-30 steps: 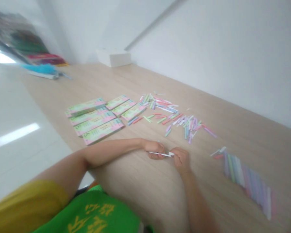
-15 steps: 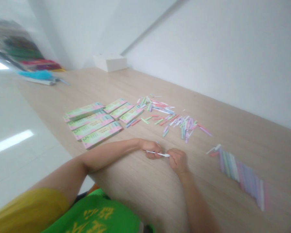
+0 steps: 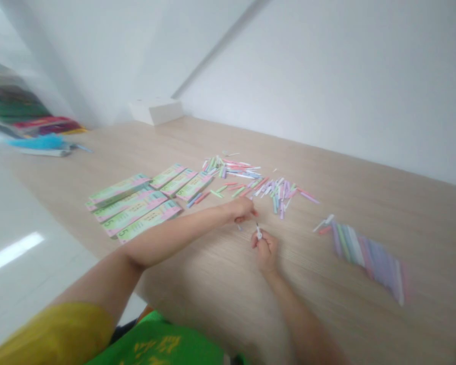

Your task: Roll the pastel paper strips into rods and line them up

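Observation:
My right hand (image 3: 266, 249) is closed around a slim white pen-like piece (image 3: 259, 233) whose thin dark tip points up and away. Just beyond it, my left hand (image 3: 243, 209) has its fingers drawn together above the tabletop. A small pale bluish piece (image 3: 239, 227) shows below the left fingers; whether they grip it I cannot tell. Past the left hand lies a loose scatter of pastel pen-like sticks (image 3: 283, 191) in purple, green, pink, blue and white, with more sticks (image 3: 231, 166) behind them.
Green and pink printed boxes (image 3: 137, 213) lie in rows at left on the wooden table (image 3: 213, 284). A neat row of pastel sticks (image 3: 370, 258) is at right, with a few loose pieces (image 3: 324, 223) beside it. A white box (image 3: 157, 110) stands against the wall.
My hands have come apart from holding a white piece between them. The left has moved up and away; the right keeps the white piece, now pointing upward. The view has shifted slightly.

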{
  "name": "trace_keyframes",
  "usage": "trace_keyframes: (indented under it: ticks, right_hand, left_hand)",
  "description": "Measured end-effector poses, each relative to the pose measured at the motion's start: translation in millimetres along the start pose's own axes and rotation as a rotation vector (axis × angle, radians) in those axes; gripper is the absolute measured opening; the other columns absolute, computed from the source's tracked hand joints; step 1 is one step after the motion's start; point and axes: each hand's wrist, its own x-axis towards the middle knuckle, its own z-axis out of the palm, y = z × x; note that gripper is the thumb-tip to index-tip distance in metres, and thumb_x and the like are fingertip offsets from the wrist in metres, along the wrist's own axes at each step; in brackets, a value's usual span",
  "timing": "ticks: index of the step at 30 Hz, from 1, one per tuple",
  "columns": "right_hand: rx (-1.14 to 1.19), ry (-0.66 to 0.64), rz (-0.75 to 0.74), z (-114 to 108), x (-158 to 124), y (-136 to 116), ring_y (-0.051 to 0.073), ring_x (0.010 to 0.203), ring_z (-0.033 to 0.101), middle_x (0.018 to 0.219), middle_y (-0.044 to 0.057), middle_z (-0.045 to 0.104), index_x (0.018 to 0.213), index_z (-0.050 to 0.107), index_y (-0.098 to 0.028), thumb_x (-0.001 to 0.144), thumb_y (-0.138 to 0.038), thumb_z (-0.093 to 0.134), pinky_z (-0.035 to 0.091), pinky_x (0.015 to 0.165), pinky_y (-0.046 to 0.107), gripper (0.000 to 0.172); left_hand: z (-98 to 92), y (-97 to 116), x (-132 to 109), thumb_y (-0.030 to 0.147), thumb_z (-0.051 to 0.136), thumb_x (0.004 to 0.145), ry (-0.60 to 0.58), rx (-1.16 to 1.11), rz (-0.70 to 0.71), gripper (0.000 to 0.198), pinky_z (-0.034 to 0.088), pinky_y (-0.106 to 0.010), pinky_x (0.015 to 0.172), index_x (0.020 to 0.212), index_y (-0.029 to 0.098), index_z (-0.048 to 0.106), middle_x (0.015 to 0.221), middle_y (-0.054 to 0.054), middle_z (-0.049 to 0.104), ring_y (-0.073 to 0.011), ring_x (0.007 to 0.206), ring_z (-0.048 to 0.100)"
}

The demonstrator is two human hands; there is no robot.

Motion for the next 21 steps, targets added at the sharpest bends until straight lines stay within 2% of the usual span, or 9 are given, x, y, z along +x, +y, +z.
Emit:
trace_keyframes:
  ticks: [3, 5, 6, 9, 12, 14, 16, 21]
  right_hand:
    - [0.092, 0.119, 0.055, 5.8, -1.0, -1.9, 0.016, 0.056, 0.047, 0.052, 0.001, 0.046, 0.054, 0.043, -0.021, 0.069, -0.020, 0.035, 0.037, 0.056, 0.028, 0.017]
    - [0.083, 0.207, 0.071, 5.3, 1.1, -1.7, 0.016, 0.056, 0.047, 0.053, 0.001, 0.047, 0.055, 0.044, -0.021, 0.069, -0.019, 0.035, 0.037, 0.056, 0.029, 0.016]
    - [0.074, 0.258, 0.081, 3.4, 2.9, -0.8, 0.016, 0.056, 0.046, 0.052, 0.001, 0.046, 0.055, 0.044, -0.021, 0.069, -0.019, 0.035, 0.036, 0.056, 0.029, 0.016]
    - [0.033, 0.398, 0.099, -6.1, 10.3, 4.1, 0.016, 0.055, 0.044, 0.052, 0.000, 0.045, 0.056, 0.044, -0.021, 0.068, -0.020, 0.037, 0.034, 0.055, 0.029, 0.013]
    - [0.001, 0.465, 0.102, -15.3, 18.5, 10.6, 0.017, 0.057, 0.043, 0.053, 0.001, 0.045, 0.056, 0.043, -0.021, 0.064, -0.021, 0.038, 0.034, 0.057, 0.030, 0.010]
    - [-0.002, 0.488, 0.096, -18.4, 22.9, 15.1, 0.016, 0.057, 0.042, 0.054, 0.001, 0.044, 0.056, 0.043, -0.021, 0.062, -0.021, 0.039, 0.034, 0.057, 0.031, 0.008]
    - [0.013, 0.503, 0.086, -19.6, 25.6, 19.9, 0.016, 0.057, 0.042, 0.054, 0.001, 0.043, 0.056, 0.042, -0.021, 0.060, -0.022, 0.039, 0.035, 0.057, 0.031, 0.005]
    - [0.088, 0.533, 0.069, -21.2, 26.3, 31.4, 0.018, 0.058, 0.047, 0.054, 0.002, 0.044, 0.059, 0.047, -0.020, 0.062, -0.023, 0.041, 0.037, 0.059, 0.033, 0.008]
  left_hand:
    - [-28.6, 33.6, -10.1, 0.030, 0.053, 0.076, 0.132, -0.052, -0.009, 0.021, 0.026, -0.019, 0.040, 0.086, 0.012, 0.054, 0.055, -0.002, 0.056, -0.0065, 0.038, 0.035]
    - [-54.9, 47.2, -17.7, 0.028, 0.047, 0.079, 0.241, -0.043, 0.029, 0.020, 0.033, -0.019, 0.044, 0.089, 0.012, 0.052, 0.065, -0.006, 0.063, -0.0081, 0.044, 0.044]
    - [-68.7, 49.9, -20.5, 0.027, 0.045, 0.080, 0.308, 0.037, 0.054, 0.019, 0.037, -0.020, 0.047, 0.089, 0.012, 0.053, 0.069, -0.008, 0.065, -0.0090, 0.048, 0.049]
    - [-105.7, 42.8, -23.4, 0.022, 0.041, 0.082, 0.539, 0.506, 0.142, 0.021, 0.046, -0.024, 0.059, 0.092, 0.011, 0.056, 0.078, -0.011, 0.068, -0.0140, 0.065, 0.060]
    - [-128.7, 23.2, -21.2, 0.017, 0.048, 0.076, 0.691, 0.817, 0.216, 0.030, 0.048, -0.029, 0.073, 0.104, 0.010, 0.058, 0.091, -0.013, 0.069, -0.0204, 0.085, 0.063]
    - [-137.1, 11.2, -18.3, 0.014, 0.052, 0.072, 0.708, 0.963, 0.263, 0.034, 0.046, -0.030, 0.082, 0.105, 0.012, 0.060, 0.099, -0.013, 0.068, -0.0223, 0.094, 0.061]
    - [-143.4, 3.7, -13.4, 0.012, 0.051, 0.071, 0.671, 1.096, 0.296, 0.031, 0.044, -0.029, 0.086, 0.099, 0.013, 0.065, 0.101, -0.011, 0.068, -0.0219, 0.098, 0.060]
    - [-162.5, 2.9, 5.3, 0.009, 0.050, 0.069, 0.560, 1.268, 0.296, 0.030, 0.044, -0.026, 0.083, 0.091, 0.014, 0.070, 0.097, -0.009, 0.071, -0.0208, 0.095, 0.062]
